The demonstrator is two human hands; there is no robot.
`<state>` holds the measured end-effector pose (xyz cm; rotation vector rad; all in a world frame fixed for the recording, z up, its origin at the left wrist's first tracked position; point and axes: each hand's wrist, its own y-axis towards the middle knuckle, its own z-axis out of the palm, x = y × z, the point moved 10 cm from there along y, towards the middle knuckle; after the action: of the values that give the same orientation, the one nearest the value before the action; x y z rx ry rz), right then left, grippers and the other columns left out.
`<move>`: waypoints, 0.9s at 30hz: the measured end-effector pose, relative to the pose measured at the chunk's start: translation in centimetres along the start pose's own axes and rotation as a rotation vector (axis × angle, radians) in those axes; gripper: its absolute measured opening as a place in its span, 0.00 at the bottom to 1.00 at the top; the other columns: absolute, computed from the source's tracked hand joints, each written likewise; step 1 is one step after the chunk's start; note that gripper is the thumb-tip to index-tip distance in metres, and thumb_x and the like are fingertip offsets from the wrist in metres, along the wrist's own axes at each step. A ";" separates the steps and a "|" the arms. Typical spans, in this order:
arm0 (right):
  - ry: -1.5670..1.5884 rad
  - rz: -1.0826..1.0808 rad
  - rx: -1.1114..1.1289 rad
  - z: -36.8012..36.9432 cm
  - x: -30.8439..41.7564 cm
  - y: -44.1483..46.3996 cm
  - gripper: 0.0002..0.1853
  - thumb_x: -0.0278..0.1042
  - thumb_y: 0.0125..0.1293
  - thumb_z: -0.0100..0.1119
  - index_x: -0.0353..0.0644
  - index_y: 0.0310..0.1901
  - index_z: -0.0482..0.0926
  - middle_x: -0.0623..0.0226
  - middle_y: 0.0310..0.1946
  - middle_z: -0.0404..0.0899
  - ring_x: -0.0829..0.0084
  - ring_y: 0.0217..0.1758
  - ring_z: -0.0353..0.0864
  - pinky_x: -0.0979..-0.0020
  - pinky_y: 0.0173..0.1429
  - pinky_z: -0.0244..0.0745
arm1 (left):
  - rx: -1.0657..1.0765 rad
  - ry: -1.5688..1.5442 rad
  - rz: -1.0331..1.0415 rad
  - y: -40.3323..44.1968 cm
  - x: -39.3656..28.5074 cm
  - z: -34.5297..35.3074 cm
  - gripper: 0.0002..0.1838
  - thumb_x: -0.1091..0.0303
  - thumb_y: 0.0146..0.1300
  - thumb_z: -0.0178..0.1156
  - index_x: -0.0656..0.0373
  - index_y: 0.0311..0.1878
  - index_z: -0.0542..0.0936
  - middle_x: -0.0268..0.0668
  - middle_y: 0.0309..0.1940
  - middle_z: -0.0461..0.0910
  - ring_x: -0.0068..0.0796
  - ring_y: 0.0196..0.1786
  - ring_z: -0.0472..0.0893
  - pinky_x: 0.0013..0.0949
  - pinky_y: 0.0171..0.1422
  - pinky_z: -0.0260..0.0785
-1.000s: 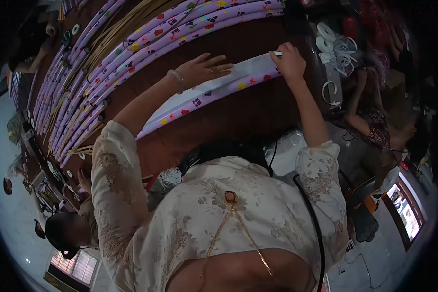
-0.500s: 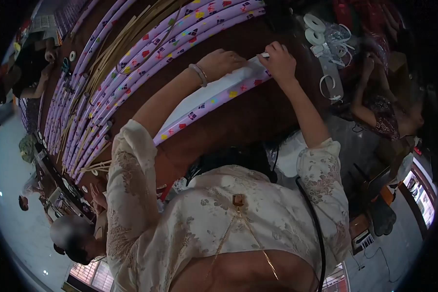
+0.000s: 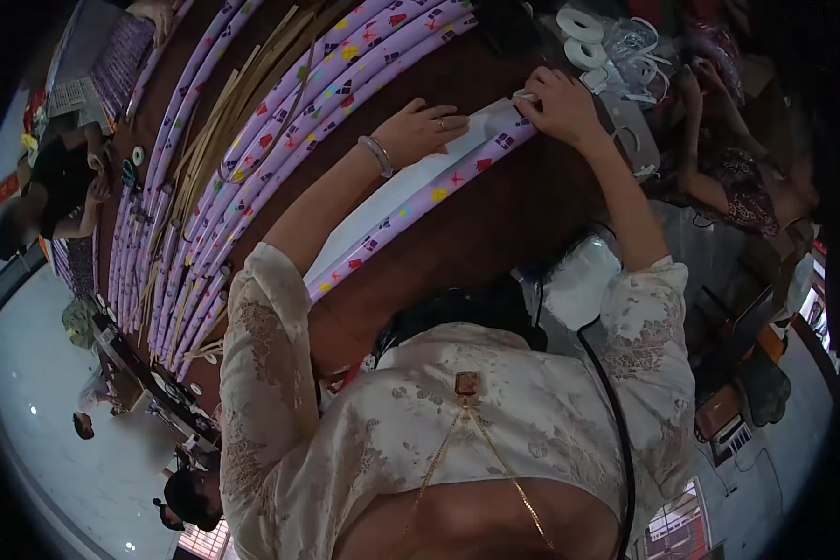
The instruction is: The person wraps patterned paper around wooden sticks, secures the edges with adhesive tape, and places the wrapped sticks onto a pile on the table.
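Before me lies a purple sheet of printed wrapping paper [image 3: 438, 194], its white inner side [image 3: 382, 191] facing up and its near edge rolled into a long narrow tube. My left hand [image 3: 422, 135], with a bracelet at the wrist and a ring, rests flat on the white side with its fingers spread. At the far right end of the roll, my right hand [image 3: 562, 105] has its fingers closed around the paper's corner. What lies under those fingers is hidden.
Many finished-looking purple printed tubes [image 3: 317, 121] and thin wooden strips [image 3: 219, 131] lie across the brown table [image 3: 494, 233] on the left. Rolls of white tape [image 3: 583, 37] stand at upper right. Co-workers sit at left [image 3: 61, 191] and right [image 3: 746, 187].
My right hand has moved slightly right along the roll's end. The left hand's fingers have spread and flattened on the white side. The whole view has shifted a little.
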<state>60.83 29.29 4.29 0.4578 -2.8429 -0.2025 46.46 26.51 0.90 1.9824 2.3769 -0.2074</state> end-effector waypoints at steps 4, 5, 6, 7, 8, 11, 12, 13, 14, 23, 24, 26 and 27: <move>0.009 0.056 -0.102 -0.7 -0.4 0.3 0.14 0.46 0.54 0.59 0.43 0.29 0.76 0.70 0.32 0.72 0.67 0.36 0.74 0.66 0.35 0.71 | 0.063 0.024 0.008 1.3 0.0 -0.5 0.23 0.65 0.57 0.52 0.49 0.58 0.67 0.27 0.52 0.71 0.24 0.54 0.69 0.31 0.57 0.58; 0.012 0.059 -0.100 -0.6 -0.4 0.2 0.14 0.46 0.54 0.59 0.43 0.29 0.76 0.70 0.32 0.72 0.67 0.36 0.74 0.66 0.35 0.71 | 0.066 0.021 0.010 1.6 -0.1 -0.3 0.23 0.65 0.57 0.52 0.49 0.58 0.67 0.27 0.52 0.71 0.24 0.54 0.69 0.31 0.57 0.58; -0.010 0.057 -0.133 -0.7 -0.3 0.1 0.13 0.46 0.53 0.60 0.43 0.29 0.76 0.71 0.32 0.72 0.67 0.36 0.74 0.66 0.35 0.71 | 0.023 0.032 -0.002 2.0 -0.1 -0.5 0.23 0.66 0.57 0.52 0.49 0.58 0.67 0.28 0.51 0.71 0.25 0.53 0.70 0.30 0.56 0.59; -0.032 0.054 -0.165 -0.9 -0.2 0.0 0.13 0.45 0.52 0.61 0.44 0.29 0.76 0.71 0.32 0.72 0.67 0.36 0.74 0.66 0.35 0.71 | -0.020 0.043 -0.014 2.2 -0.1 -0.7 0.24 0.68 0.56 0.52 0.50 0.59 0.67 0.29 0.51 0.71 0.25 0.52 0.71 0.30 0.55 0.60; -0.032 0.055 -0.164 -0.7 -0.2 0.0 0.13 0.45 0.52 0.61 0.44 0.29 0.76 0.71 0.32 0.72 0.67 0.36 0.74 0.66 0.35 0.71 | -0.020 0.041 -0.014 2.3 -0.1 -0.5 0.24 0.68 0.56 0.52 0.50 0.59 0.67 0.29 0.51 0.71 0.25 0.52 0.71 0.30 0.55 0.60; -0.054 0.089 -0.186 -0.5 -0.6 -0.1 0.14 0.46 0.51 0.62 0.44 0.28 0.76 0.71 0.32 0.72 0.68 0.36 0.74 0.66 0.35 0.71 | -0.042 0.023 -0.047 2.8 0.2 -0.6 0.24 0.68 0.56 0.52 0.52 0.59 0.67 0.30 0.51 0.71 0.25 0.52 0.71 0.30 0.55 0.61; -0.054 0.099 -0.191 -0.5 -0.6 -0.1 0.14 0.46 0.51 0.62 0.44 0.28 0.76 0.72 0.32 0.72 0.68 0.36 0.74 0.66 0.36 0.71 | -0.026 0.015 -0.047 3.0 0.3 -0.5 0.24 0.68 0.56 0.52 0.53 0.59 0.67 0.30 0.50 0.71 0.26 0.51 0.71 0.30 0.55 0.61; -0.055 0.108 -0.194 -0.5 -0.6 -0.1 0.14 0.46 0.51 0.62 0.44 0.29 0.76 0.72 0.32 0.72 0.69 0.37 0.74 0.66 0.37 0.71 | -0.010 0.006 -0.047 3.0 0.3 -0.4 0.25 0.68 0.56 0.52 0.53 0.59 0.67 0.31 0.50 0.71 0.26 0.51 0.71 0.31 0.55 0.61; -0.054 0.110 -0.196 -0.3 -0.6 -0.1 0.14 0.46 0.51 0.62 0.44 0.29 0.76 0.72 0.32 0.72 0.69 0.37 0.74 0.66 0.37 0.71 | -0.008 0.007 -0.045 3.1 0.3 -0.5 0.25 0.68 0.56 0.52 0.53 0.59 0.67 0.31 0.50 0.71 0.26 0.51 0.71 0.31 0.55 0.61; 0.036 0.119 -0.219 -0.4 -1.1 -0.8 0.11 0.42 0.51 0.62 0.44 0.30 0.75 0.74 0.38 0.72 0.69 0.41 0.73 0.65 0.45 0.68 | -0.138 -0.372 -0.491 3.8 2.8 -1.2 0.14 0.66 0.53 0.59 0.57 0.44 0.76 0.38 0.41 0.76 0.37 0.46 0.74 0.39 0.52 0.65; 0.039 0.113 -0.200 -0.6 -0.8 -1.1 0.11 0.42 0.52 0.62 0.45 0.31 0.75 0.73 0.40 0.72 0.68 0.43 0.72 0.64 0.49 0.66 | -0.140 -0.371 -0.491 4.5 2.5 -1.1 0.14 0.66 0.53 0.59 0.57 0.44 0.76 0.38 0.41 0.76 0.37 0.46 0.74 0.39 0.52 0.65; 0.042 0.107 -0.175 -0.7 -0.7 -1.5 0.11 0.42 0.52 0.62 0.45 0.32 0.75 0.72 0.42 0.73 0.68 0.45 0.72 0.62 0.54 0.63 | -0.372 -0.538 -0.723 4.4 4.0 -1.5 0.09 0.66 0.52 0.58 0.54 0.37 0.77 0.34 0.33 0.77 0.34 0.40 0.77 0.38 0.43 0.67; 0.069 0.123 -0.161 -0.5 -0.8 -1.5 0.10 0.41 0.53 0.62 0.45 0.33 0.76 0.72 0.42 0.72 0.68 0.46 0.71 0.61 0.55 0.60 | -0.465 -0.483 -0.741 4.8 4.1 -2.0 0.06 0.65 0.50 0.59 0.53 0.32 0.79 0.33 0.27 0.78 0.34 0.35 0.77 0.38 0.38 0.69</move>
<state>62.13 28.05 4.36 0.2502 -2.7487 -0.3810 50.54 31.61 2.03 0.7082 2.3989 -0.1134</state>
